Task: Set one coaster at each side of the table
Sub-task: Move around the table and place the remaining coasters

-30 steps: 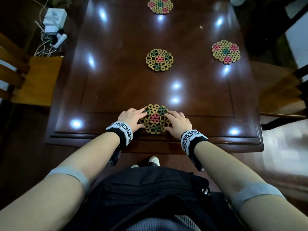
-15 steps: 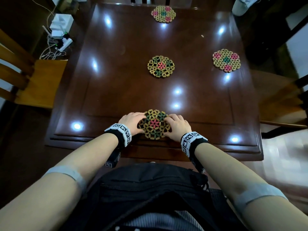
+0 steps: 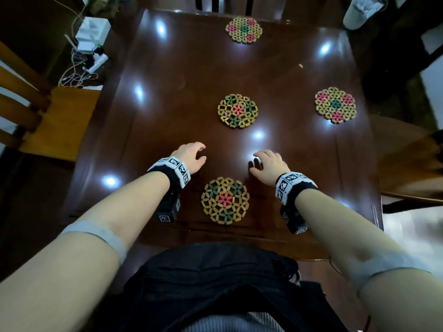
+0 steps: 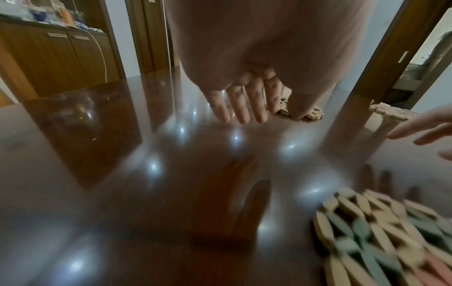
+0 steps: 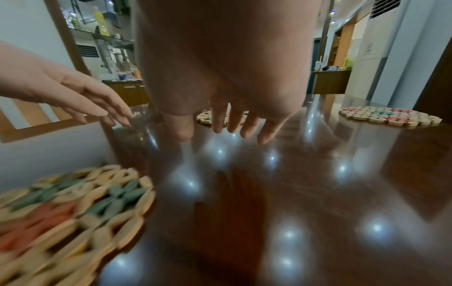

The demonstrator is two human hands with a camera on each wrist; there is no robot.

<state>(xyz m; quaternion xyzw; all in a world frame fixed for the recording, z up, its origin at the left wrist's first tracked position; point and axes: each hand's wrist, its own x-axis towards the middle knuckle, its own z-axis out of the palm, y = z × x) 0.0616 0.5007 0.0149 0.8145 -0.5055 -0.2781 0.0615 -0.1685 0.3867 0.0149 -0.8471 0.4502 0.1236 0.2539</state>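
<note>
Four round woven coasters lie flat on the table (image 3: 167, 97). The near coaster (image 3: 225, 200) lies behind and between both grips, touching neither. The middle coaster (image 3: 237, 110) lies ahead of them, the far coaster (image 3: 244, 30) beyond it, the right coaster (image 3: 335, 105) ahead-right.

A glossy dark wooden counter (image 3: 182, 75) mirrors ceiling lights, with a wooden chair (image 3: 55, 121) at its left and white cables (image 3: 76, 70) on the floor far left.

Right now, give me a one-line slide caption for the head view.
Both hands, left hand and right hand, hover open between the near coaster and the centre coaster.
</note>
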